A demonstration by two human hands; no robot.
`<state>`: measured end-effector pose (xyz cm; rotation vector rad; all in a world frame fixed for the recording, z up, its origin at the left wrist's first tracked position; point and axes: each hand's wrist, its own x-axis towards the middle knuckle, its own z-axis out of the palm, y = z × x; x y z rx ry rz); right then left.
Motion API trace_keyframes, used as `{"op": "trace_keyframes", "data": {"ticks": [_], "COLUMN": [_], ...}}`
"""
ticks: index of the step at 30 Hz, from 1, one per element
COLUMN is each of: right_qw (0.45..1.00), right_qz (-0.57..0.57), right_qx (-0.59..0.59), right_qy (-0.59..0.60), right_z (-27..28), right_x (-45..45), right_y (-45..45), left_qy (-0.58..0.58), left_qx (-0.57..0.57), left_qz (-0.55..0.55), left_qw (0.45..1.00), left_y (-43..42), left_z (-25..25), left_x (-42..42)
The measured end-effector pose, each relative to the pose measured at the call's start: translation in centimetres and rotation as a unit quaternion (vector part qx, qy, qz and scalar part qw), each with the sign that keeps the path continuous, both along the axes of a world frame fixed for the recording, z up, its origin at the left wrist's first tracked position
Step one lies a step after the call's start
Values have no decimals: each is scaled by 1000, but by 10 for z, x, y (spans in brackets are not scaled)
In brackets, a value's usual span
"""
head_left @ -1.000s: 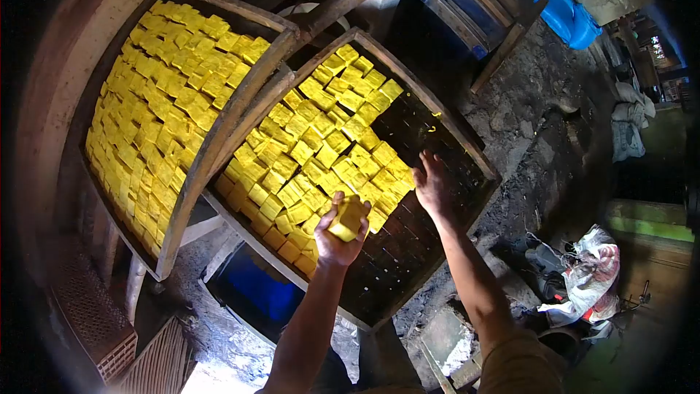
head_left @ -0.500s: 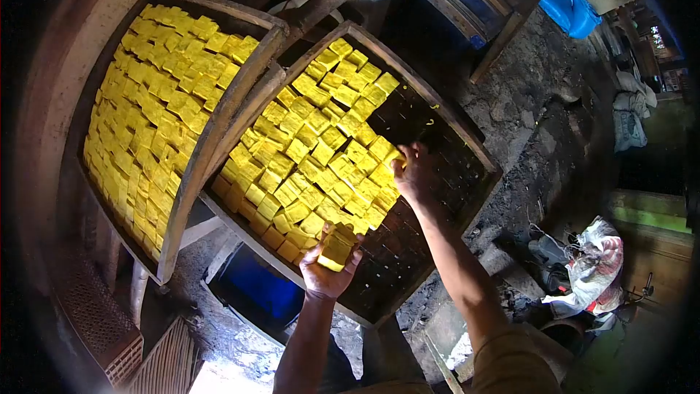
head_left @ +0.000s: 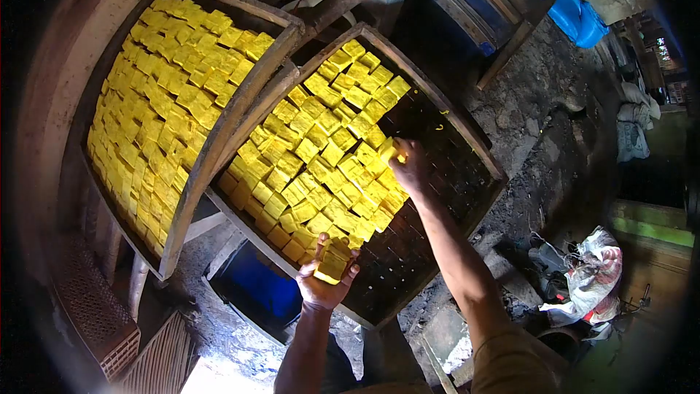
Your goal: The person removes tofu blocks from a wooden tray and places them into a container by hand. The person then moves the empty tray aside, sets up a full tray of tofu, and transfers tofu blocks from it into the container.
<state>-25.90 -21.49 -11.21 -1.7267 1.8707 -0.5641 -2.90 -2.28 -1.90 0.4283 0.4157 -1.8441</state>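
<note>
My left hand (head_left: 326, 288) cups a thick yellow chunk (head_left: 331, 263) over the tray's near edge, fingers wrapped around its sides. With my right hand (head_left: 410, 164) I pinch a yellow block (head_left: 387, 150) beside the laid rows (head_left: 313, 142), where the tray (head_left: 408, 252) turns bare and dark.
</note>
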Motion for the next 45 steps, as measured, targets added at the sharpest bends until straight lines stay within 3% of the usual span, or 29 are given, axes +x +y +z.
{"op": "trace_keyframes", "data": {"ticks": [1, 3, 4, 5, 7, 9, 10, 11, 13, 14, 15, 16, 17, 19, 22, 23, 24, 25, 27, 30, 32, 34, 35, 37, 38, 39, 41, 43, 45], "right_qw": [1000, 961, 985, 982, 992, 992, 963, 955, 925, 908, 908, 951, 985, 991, 973, 970, 989, 989, 998, 958, 948, 898, 943, 960, 966, 968, 969, 948, 950], "right_qz": [0, -12, -16, 3, 10, -41, -87, -125, -92, -80, -80, -26, -20, -37, 52, 54, 17, 19, -23, -43, -28, 51, 112, 216, 230, 212, 217, 232, 89], "right_qx": [0, -185, -57, -134, -124, -35, -4, 32, -20, 16, 16, 54, 18, -38, -95, -159, -142, -143, -38, 60, 45, 101, 71, 1, 14, 133, 110, 83, 143], "right_qy": [-1, 207, 164, 133, 27, -113, -255, -267, -368, -411, -410, -304, -171, 122, 201, 176, 47, 46, -41, -278, -312, -426, -305, -175, -117, -29, -47, -202, -263], "right_z": [-6, -19, -25, -28, 2, -9, 0, 9, 30, 36, 15, -26, -23, -22, -43, -37, -28, -17, 28, 33, 36, 83, 101, 114, 122, 146, 131, 138, 92], "right_x": [3, 16, 28, 33, 41, 25, 20, 15, 17, 23, 20, 16, 25, 42, 52, 63, 72, 72, 74, 49, 51, 57, 59, 75, 85, 98, 95, 75, 38], "right_y": [0, 2, 10, 14, 22, 14, 8, 2, -8, -17, -31, -47, -45, -41, -42, -30, -21, -21, -23, -31, -15, 25, 43, 77, 92, 101, 122, 115, 113], "left_qy": [-3, 1, 4, 7, 14, 21, 23, 24, 31, 37, 44, 41, 37, 34, 17, 18, 2, -16, -41, -16, 24, 22, 13, -35, -63, -120, -44, -49, 10], "left_qx": [-1, -12, -16, -21, -10, 0, 3, 6, -6, -11, -15, 3, 21, 20, 16, 15, 30, 44, 61, 76, 34, 24, 20, 0, -14, -57, 3, 31, 103], "left_qz": [-1, -4, -3, -3, 5, 14, 17, 21, 35, 41, 47, 56, 65, 68, 66, 67, 70, 74, 79, 107, 118, 102, 91, 80, 76, 96, 85, 72, 80], "left_qw": [1000, 1000, 1000, 1000, 1000, 1000, 1000, 999, 999, 998, 998, 998, 997, 997, 998, 997, 997, 996, 994, 991, 992, 994, 996, 996, 995, 986, 995, 996, 991], "left_y": [-1, -3, -2, -2, -3, -4, -5, -6, -6, -6, -6, -6, -6, -9, -10, -13, -17, -21, -37, -56, -65, -69, -68, -59, -54, -41, -30, -19, -12], "left_z": [1, 4, 4, 5, 5, 9, 10, 11, 8, 5, 3, 2, 2, 4, 2, -1, -3, -5, -6, -10, -11, -17, -22, -25, -25, -38, -38, -28, -24], "left_x": [1, 5, 7, 10, 12, 14, 17, 19, 21, 21, 22, 22, 22, 23, 27, 26, 24, 23, 20, 13, 4, -5, -10, -17, -20, -22, -21, -22, -20]}}
